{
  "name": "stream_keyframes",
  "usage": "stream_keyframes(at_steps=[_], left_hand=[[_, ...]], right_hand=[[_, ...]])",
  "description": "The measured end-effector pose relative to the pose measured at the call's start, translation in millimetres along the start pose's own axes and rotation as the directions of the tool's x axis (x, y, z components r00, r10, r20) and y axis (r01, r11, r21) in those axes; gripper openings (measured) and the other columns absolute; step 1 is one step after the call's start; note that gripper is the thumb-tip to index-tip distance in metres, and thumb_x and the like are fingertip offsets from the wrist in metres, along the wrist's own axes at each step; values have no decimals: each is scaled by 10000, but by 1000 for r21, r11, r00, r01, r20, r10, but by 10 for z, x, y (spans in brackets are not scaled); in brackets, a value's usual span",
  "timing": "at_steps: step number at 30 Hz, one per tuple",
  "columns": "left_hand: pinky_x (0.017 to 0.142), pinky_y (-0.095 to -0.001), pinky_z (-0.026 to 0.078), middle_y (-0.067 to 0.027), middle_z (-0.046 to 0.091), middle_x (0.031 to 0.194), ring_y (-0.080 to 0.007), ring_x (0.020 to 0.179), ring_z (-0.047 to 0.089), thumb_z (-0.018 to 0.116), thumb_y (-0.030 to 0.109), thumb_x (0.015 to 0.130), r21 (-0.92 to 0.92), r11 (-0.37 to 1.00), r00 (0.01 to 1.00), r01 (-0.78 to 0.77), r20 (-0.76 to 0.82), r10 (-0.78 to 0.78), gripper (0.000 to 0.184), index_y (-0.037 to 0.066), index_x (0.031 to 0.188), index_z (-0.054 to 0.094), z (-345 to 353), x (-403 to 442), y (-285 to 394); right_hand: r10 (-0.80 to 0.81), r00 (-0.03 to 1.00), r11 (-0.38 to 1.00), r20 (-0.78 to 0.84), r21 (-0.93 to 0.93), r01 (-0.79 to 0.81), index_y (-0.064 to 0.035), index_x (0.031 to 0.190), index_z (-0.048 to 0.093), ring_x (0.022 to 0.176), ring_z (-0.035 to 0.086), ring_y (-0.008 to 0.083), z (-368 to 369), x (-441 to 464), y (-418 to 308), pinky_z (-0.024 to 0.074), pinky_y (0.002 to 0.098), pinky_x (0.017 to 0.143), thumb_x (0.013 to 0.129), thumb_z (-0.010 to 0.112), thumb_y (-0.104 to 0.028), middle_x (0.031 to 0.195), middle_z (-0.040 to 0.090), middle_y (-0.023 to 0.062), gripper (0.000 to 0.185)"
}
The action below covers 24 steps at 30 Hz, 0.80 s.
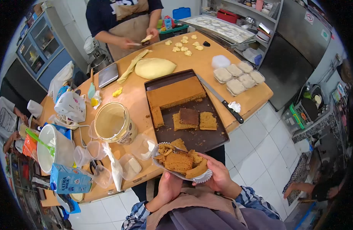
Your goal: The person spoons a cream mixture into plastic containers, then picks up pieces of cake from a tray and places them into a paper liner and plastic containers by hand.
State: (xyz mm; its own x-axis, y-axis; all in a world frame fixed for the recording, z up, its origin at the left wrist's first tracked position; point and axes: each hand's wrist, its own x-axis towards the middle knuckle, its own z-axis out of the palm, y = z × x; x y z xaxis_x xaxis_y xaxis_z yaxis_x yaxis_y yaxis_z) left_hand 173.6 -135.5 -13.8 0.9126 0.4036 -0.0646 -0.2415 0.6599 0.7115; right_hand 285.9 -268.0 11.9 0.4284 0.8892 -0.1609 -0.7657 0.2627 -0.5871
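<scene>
My left hand [169, 186] and my right hand [218, 174] hold a clear plastic container [201, 178] between them, close to my apron. Broken pieces of brown cake [178, 163] fill it. Just beyond is a dark baking tray [168, 138] on the table. It bears a large slab of cake [176, 92], a narrow strip at its left, and several cut pieces, one with its dark top showing [188, 116]. A long knife [222, 100] with a black handle lies along the tray's right side.
Left are a tub [115, 122], a white bucket [50, 147], a milk carton [72, 179], a mixer [70, 105], a piping bag [114, 168] and empty cups. Dough [155, 68] lies behind the tray; filled containers [237, 86] stand right. Another person [124, 30] handles dough across the table.
</scene>
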Motion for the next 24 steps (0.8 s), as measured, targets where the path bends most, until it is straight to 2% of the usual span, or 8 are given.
stream_keyframes(at_steps=[7,11,12,15,16,19,22,24], left_hand=[[1030,-453,303,-90,377,1347,-235,1253,366,571,373,861,-9,1000,1000,-6,28,6,699,96,1406,233,-257,-118,-31],[997,-442,368,-75,405,1323,-233,1221,409,485,272,939,-99,995,999,-29,31,33,559,82,1412,255,-279,-264,209],[1016,-490,347,-101,381,1382,-264,1277,369,551,438,869,-27,1000,995,9,-99,-12,713,69,1411,270,-195,-307,331],[1015,-473,369,-105,395,1373,-260,1268,394,504,422,905,-55,995,987,88,-128,-94,672,45,1411,271,-336,-529,510],[993,-456,405,-111,415,1356,-249,1251,422,453,395,939,-15,1000,990,16,-138,-18,603,35,1398,299,-389,-575,483],[976,-455,425,-117,428,1345,-241,1244,434,421,372,958,-95,992,962,82,-252,-103,566,28,1393,309,-466,-809,586],[897,-435,499,-123,451,1324,-257,1205,482,407,359,963,-110,994,956,-9,-294,-24,519,30,1360,346,-545,-1077,624],[818,-419,550,-132,466,1307,-273,1183,504,409,345,960,-108,991,935,-82,-353,39,485,32,1329,376,-580,-1205,605]], right_hand=[[-99,990,991,-100,-104,89,39,1369,286,1063,572,324,-22,-58,-118,571,441,701,977,339,-267,1292,471,200,500],[-82,995,977,-65,-200,68,76,1321,328,957,623,344,12,-15,-76,601,407,590,975,321,-259,1230,501,243,482],[-71,997,970,-32,-235,61,86,1310,336,943,628,347,-6,3,-50,603,404,584,973,328,-259,1217,507,250,482],[97,995,950,25,-299,-85,105,1282,364,899,642,347,-90,103,120,601,413,574,965,381,-246,1183,532,246,474],[129,990,953,-49,-269,-138,94,1275,384,885,647,343,-51,136,227,600,410,568,951,437,-239,1161,550,233,468],[288,956,910,56,-326,-255,82,1284,381,898,643,344,196,241,231,594,438,575,947,461,-247,1169,544,232,478],[432,891,848,137,-398,-350,109,1301,371,1126,531,330,320,329,289,525,463,848,958,440,-222,1285,463,215,482],[456,857,858,238,-372,-353,97,1329,331,1155,508,338,361,383,416,531,470,835,963,430,-251,1330,414,209,515]])
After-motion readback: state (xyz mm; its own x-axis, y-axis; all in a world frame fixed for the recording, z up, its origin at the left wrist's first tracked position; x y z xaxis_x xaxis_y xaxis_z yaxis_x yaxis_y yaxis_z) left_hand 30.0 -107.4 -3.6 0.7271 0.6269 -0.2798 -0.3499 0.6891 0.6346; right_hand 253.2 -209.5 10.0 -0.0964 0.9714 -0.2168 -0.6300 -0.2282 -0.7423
